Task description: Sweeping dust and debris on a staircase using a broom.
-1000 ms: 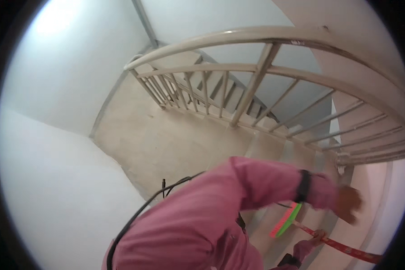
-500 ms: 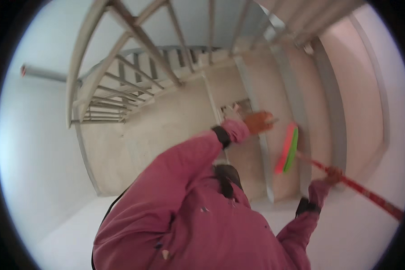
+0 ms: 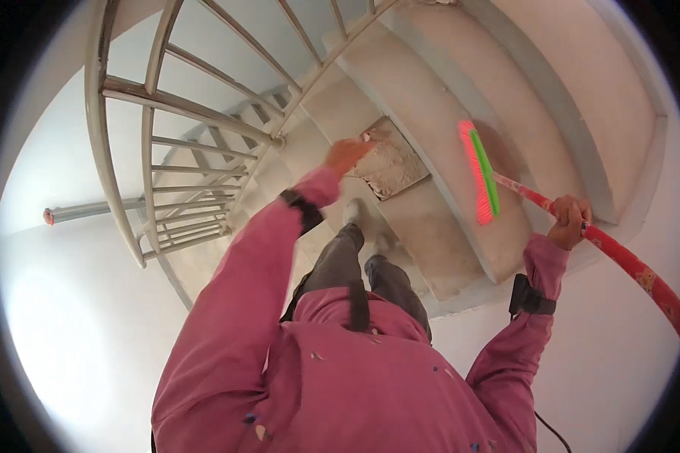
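Observation:
My right hand (image 3: 569,223) is closed on the red patterned pole of a broom (image 3: 483,170). The broom's pink bristles and green head rest on a curved stair tread at right of centre. A flat pan (image 3: 395,162) holding pale dust and debris lies on the step to its left. Blurred by motion, my left hand (image 3: 346,156) reaches over the pan's upper left edge; I cannot make out whether it touches it or what its fingers hold.
A beige metal railing (image 3: 185,109) curves along the left and top, with lower steps seen through its bars. Curved steps (image 3: 567,143) fan out to the right. A white wall (image 3: 597,355) is at lower right. My trousered legs and shoes are below the pan.
My view has swung round to face the steps. My left hand has moved leftward in view, and the broom head sits higher, with the pan now fully visible.

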Demonstrator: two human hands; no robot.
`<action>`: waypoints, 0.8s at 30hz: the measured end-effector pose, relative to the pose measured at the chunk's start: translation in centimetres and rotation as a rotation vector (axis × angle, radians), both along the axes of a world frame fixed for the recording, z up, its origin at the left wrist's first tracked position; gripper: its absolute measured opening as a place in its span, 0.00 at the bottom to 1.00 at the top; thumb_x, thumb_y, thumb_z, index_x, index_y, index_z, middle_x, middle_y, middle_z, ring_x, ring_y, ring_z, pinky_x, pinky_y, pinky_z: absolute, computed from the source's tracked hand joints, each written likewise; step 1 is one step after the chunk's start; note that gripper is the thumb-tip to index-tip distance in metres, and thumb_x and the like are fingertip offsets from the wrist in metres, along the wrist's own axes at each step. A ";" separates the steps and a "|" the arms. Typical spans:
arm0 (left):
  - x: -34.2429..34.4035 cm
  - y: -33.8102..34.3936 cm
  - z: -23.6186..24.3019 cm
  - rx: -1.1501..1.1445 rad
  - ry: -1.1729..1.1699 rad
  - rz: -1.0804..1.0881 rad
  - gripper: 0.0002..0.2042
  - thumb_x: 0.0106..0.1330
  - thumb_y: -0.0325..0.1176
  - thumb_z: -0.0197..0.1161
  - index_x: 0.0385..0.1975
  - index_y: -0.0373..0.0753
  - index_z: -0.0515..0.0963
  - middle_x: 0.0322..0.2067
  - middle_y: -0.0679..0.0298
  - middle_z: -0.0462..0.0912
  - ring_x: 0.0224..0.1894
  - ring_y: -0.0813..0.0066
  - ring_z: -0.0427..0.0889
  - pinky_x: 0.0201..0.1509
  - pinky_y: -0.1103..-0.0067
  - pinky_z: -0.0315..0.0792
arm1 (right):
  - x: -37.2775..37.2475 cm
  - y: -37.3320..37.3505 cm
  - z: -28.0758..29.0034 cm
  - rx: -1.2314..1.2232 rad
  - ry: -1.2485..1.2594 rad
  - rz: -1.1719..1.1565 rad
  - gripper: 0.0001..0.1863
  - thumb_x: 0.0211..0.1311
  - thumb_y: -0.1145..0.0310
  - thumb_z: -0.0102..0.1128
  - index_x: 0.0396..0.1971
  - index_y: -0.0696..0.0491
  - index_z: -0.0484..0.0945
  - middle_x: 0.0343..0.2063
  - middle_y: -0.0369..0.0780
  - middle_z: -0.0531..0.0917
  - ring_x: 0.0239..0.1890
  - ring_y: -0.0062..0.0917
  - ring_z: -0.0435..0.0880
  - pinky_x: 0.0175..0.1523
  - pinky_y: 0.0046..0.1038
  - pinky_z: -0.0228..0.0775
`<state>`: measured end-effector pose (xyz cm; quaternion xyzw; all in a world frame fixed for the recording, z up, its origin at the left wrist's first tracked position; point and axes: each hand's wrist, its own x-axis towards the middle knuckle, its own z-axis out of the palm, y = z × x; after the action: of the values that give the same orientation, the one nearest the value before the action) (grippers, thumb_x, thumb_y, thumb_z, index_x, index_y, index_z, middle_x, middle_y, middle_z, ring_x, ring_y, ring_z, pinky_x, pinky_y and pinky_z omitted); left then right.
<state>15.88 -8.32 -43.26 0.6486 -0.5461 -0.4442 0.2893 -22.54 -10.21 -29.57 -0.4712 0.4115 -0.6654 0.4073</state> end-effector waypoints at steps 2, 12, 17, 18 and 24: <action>5.9 4.9 -1.8 -0.474 -0.810 -0.232 0.11 0.50 0.40 0.51 0.13 0.42 0.70 0.10 0.62 0.65 0.15 0.71 0.65 0.21 0.73 0.59 | 0.5 -0.1 0.5 -0.070 -0.066 0.044 0.11 0.42 0.76 0.43 0.09 0.50 0.54 0.06 0.31 0.56 0.10 0.14 0.52 0.18 0.17 0.45; 7.2 13.9 9.2 0.271 -0.110 0.552 0.14 0.48 0.38 0.55 0.07 0.40 0.63 0.10 0.78 0.56 0.15 0.88 0.53 0.17 0.84 0.47 | -1.9 -0.5 -1.0 -0.013 -0.124 -0.004 0.10 0.38 0.76 0.44 0.08 0.51 0.54 0.06 0.32 0.58 0.11 0.14 0.54 0.17 0.17 0.45; 6.8 15.4 3.7 0.174 -0.120 0.593 0.14 0.47 0.38 0.56 0.07 0.38 0.65 0.09 0.76 0.55 0.15 0.87 0.53 0.17 0.83 0.48 | -3.6 -0.5 -0.6 -0.071 -0.156 0.006 0.10 0.39 0.76 0.42 0.07 0.51 0.55 0.05 0.32 0.56 0.11 0.15 0.52 0.20 0.19 0.47; 8.3 16.7 0.4 0.159 -0.118 0.623 0.14 0.46 0.38 0.56 0.07 0.37 0.65 0.09 0.76 0.56 0.15 0.86 0.53 0.17 0.82 0.49 | -3.8 -0.6 -0.8 -0.068 -0.169 0.015 0.10 0.39 0.76 0.42 0.07 0.51 0.55 0.05 0.32 0.56 0.11 0.15 0.52 0.20 0.19 0.47; 7.3 17.9 -5.5 0.255 -0.171 0.544 0.16 0.45 0.40 0.56 0.08 0.35 0.64 0.07 0.73 0.54 0.14 0.84 0.53 0.17 0.80 0.49 | -6.7 1.1 -1.2 -0.082 -0.084 -0.093 0.11 0.38 0.74 0.41 0.06 0.49 0.52 0.05 0.31 0.54 0.10 0.16 0.52 0.20 0.20 0.47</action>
<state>23.17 9.63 -48.78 0.8371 -0.3145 -0.3593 0.2669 -29.24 -9.10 -30.75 -0.4395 0.3877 -0.7192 0.3733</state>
